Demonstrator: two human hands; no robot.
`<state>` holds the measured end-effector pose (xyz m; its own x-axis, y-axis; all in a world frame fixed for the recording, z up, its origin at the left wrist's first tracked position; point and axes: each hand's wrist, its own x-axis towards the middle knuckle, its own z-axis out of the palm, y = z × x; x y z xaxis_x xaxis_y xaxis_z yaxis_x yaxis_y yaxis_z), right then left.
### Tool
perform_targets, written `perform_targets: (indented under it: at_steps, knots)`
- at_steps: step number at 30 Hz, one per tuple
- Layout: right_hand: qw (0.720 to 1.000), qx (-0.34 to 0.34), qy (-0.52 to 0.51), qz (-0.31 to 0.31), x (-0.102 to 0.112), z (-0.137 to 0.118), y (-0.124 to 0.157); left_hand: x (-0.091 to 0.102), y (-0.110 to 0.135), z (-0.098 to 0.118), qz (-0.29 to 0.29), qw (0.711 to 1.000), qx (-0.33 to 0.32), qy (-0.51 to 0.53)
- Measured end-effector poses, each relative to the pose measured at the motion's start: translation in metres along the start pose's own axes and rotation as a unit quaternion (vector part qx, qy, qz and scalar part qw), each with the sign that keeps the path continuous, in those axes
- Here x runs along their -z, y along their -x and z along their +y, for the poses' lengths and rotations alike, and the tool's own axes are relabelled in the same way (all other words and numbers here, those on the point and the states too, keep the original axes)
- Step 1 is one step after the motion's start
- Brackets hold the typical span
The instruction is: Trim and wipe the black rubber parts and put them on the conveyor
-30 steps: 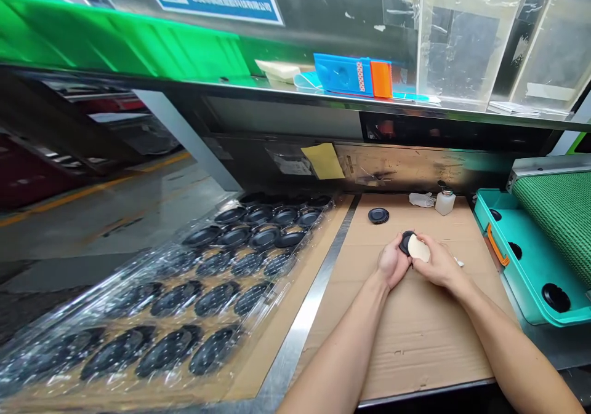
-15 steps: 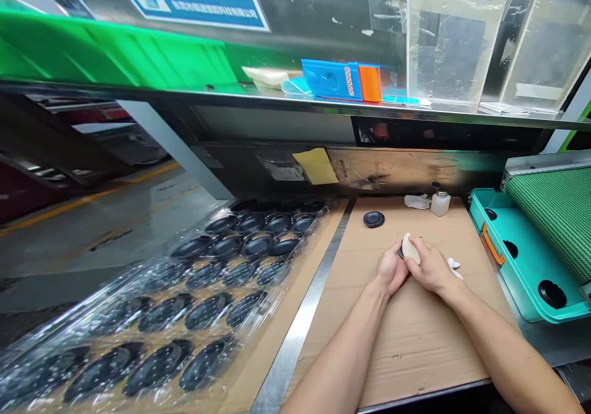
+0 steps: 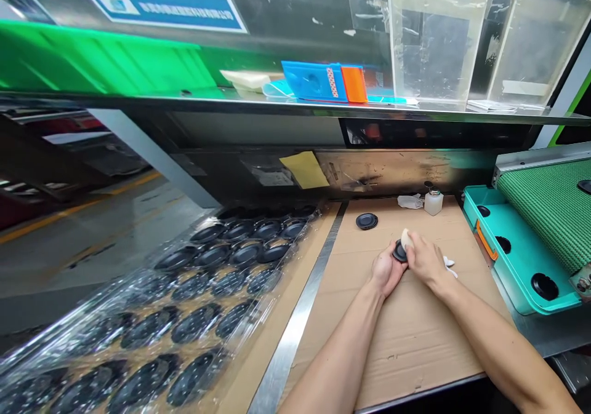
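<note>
My left hand (image 3: 385, 269) is closed around a small black round disc (image 3: 399, 251), held just above the cardboard sheet (image 3: 415, 340). My right hand (image 3: 425, 260) pinches a pale cream pad (image 3: 406, 238) and presses it against the disc's upper right edge. The two hands touch each other over the middle of the cardboard. A second black disc (image 3: 366, 221) lies flat on the cardboard a little beyond and left of my hands.
A clear blister tray (image 3: 194, 297) with several black discs covers the left of the bench. A small white bottle (image 3: 433, 201) and crumpled white wipe (image 3: 409, 201) sit at the back. A teal tray (image 3: 517, 254) with black discs and a green conveyor belt (image 3: 549, 211) stand to the right.
The right hand has shifted the cream pad from the disc's face toward its upper edge, uncovering more of the black disc. The view has swung slightly to the right.
</note>
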<state>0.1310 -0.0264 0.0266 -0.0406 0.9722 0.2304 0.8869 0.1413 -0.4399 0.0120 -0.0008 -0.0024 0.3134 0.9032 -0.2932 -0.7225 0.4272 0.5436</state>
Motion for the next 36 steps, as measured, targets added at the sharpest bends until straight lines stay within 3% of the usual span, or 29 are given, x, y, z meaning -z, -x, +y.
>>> perform_targets:
  at_steps: [5,9,11,15,19,23,26,28,31,36]
  knots:
    - [0.984,-0.056,-0.163,0.048,0.004,0.009,-0.002,0.000,-0.001,0.003,-0.004,1.000,-0.016,-0.001]
    - [0.970,-0.022,-0.241,-0.008,0.004,0.011,0.001,-0.001,0.001,0.005,-0.024,1.000,0.001,0.002]
    - [0.976,-0.018,-0.215,-0.012,0.006,0.012,0.002,-0.002,0.002,0.005,-0.024,1.000,-0.001,0.000]
    - [0.991,-0.044,-0.117,0.050,0.012,0.013,0.001,-0.003,0.003,0.006,0.012,1.000,-0.023,0.002]
    - [0.987,0.001,-0.161,0.002,0.015,0.015,0.002,-0.002,0.002,0.007,0.004,1.000,-0.009,0.002]
    - [0.992,-0.059,-0.100,0.041,0.019,0.016,0.002,-0.002,0.003,0.007,0.008,1.000,-0.011,0.000]
    - [0.994,-0.017,-0.098,0.039,0.020,0.012,0.003,-0.005,0.006,0.005,-0.017,1.000,0.009,-0.007]
    - [0.998,-0.011,-0.050,0.030,0.018,0.008,0.004,-0.007,0.007,0.005,-0.036,0.999,0.017,-0.007]
    - [0.996,-0.062,0.048,0.030,0.014,0.001,0.005,-0.007,0.008,0.006,-0.030,1.000,0.002,0.008]
    - [0.994,-0.057,0.091,-0.011,0.009,-0.006,0.007,-0.005,0.008,0.007,-0.021,1.000,0.005,0.011]
